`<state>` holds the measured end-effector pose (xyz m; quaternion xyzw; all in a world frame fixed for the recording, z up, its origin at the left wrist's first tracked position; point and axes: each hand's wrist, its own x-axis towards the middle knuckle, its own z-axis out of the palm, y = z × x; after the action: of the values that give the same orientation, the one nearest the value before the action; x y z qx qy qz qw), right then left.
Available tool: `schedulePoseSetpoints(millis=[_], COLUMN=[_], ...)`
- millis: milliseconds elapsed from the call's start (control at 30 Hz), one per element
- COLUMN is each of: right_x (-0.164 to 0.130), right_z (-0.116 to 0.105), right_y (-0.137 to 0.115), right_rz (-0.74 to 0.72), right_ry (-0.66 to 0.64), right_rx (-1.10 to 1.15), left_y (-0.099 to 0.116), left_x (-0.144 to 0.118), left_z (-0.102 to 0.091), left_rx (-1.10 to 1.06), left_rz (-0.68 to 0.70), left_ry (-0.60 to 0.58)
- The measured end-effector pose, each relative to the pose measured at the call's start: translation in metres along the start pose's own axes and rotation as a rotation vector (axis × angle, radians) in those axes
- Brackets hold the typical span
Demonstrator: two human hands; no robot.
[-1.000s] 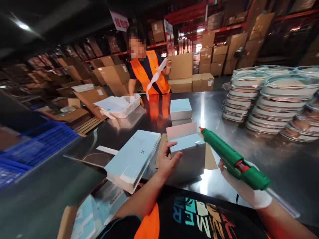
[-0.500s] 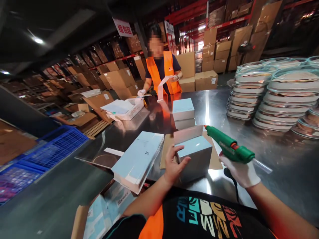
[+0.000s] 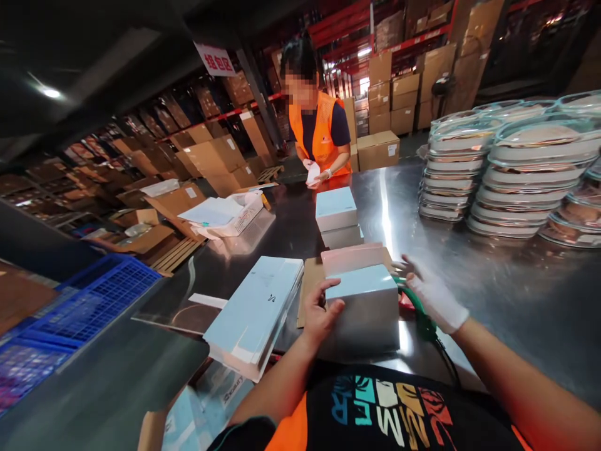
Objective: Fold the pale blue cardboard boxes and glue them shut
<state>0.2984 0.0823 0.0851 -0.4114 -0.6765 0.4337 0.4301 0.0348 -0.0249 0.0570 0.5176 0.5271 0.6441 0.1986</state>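
The bare left hand (image 3: 322, 313) is clamped on the left side of a pale blue box (image 3: 364, 304), thumb over the top edge and fingers down the side wall, holding it steady near the front edge of the steel worktop (image 3: 493, 282). The box's lid flap (image 3: 352, 258) stands open at the back, and it sits on a sheet of brown cardboard (image 3: 307, 282).

The gloved right hand (image 3: 434, 294) hangs just right of the box with its fingers spread wide, gripping nothing. Under the palm lies a green glue gun (image 3: 417, 310), resting on the worktop with its nozzle close to the box and its black cord (image 3: 446, 360) trailing toward the person's body. I cannot tell whether the palm touches it.

To the left, a stack of flat, unfolded blue cartons (image 3: 256, 310) leans over the front edge. Farther up the middle stand two more closed blue boxes (image 3: 335, 210); stacks of clear plastic lids (image 3: 511, 169) fill the right side. At the far edge a co-worker in an orange vest (image 3: 319, 128) handles paper beside a white basket (image 3: 235, 216).

The risks, as I see them: the hot nozzle lies close enough to mark the box wall or catch the glove, the cord could snag an arm and drag the gun, and the overhanging carton stack could slide off if bumped.
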Motion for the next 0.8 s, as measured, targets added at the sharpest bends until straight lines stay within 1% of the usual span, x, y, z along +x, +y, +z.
schedulePoseSetpoints(millis=[67,133,200,267,300,333,400,467,533,567,600,667,733,767,800], right_x=[0.003,0.005,0.006,0.005,0.003,0.001,-0.007,-0.015,-0.023,-0.027,-0.031,-0.036,-0.035,-0.031,-0.023], right_z=[0.020,0.030,0.027,0.017,0.012,0.008,0.004,0.005,0.009,0.013,0.017,0.027,0.036,0.039,0.042], right_y=[-0.018,-0.026,-0.021,-0.010,-0.004,0.001,0.007,0.009,0.014,0.018,0.024,0.036,0.041,0.039,0.033], right_rz=[-0.037,-0.054,-0.136,-0.272,-0.338,-0.392,-0.490,-0.582,-0.629,-0.616,-0.568,-0.399,-0.226,-0.160,-0.113], right_ry=[-0.146,-0.251,-0.320,-0.365,-0.382,-0.400,-0.440,-0.460,-0.440,-0.416,-0.382,-0.294,-0.228,-0.210,-0.188], right_rx=[0.113,0.127,0.090,0.036,0.020,0.012,0.019,0.020,-0.003,-0.017,-0.037,-0.088,-0.120,-0.112,-0.079], left_y=[-0.003,-0.007,-0.010,-0.013,-0.013,-0.013,-0.012,-0.011,-0.012,-0.013,-0.013,-0.013,-0.007,-0.002,0.004], left_x=[0.000,-0.001,-0.001,0.001,0.002,0.004,0.008,0.010,0.008,0.005,0.002,-0.002,0.003,0.010,0.020], left_z=[0.003,0.005,0.008,0.008,0.007,0.005,-0.001,-0.008,-0.014,-0.017,-0.021,-0.029,-0.036,-0.039,-0.040], left_rx=[-0.001,-0.011,-0.084,-0.183,-0.208,-0.205,-0.140,-0.085,-0.081,-0.088,-0.093,-0.098,-0.110,-0.142,-0.191], left_rz=[0.009,0.048,0.105,0.192,0.249,0.314,0.443,0.531,0.566,0.563,0.537,0.404,0.191,0.061,-0.069], left_ry=[-0.064,-0.087,-0.056,-0.017,-0.027,-0.066,-0.194,-0.301,-0.331,-0.336,-0.338,-0.334,-0.283,-0.209,-0.107])
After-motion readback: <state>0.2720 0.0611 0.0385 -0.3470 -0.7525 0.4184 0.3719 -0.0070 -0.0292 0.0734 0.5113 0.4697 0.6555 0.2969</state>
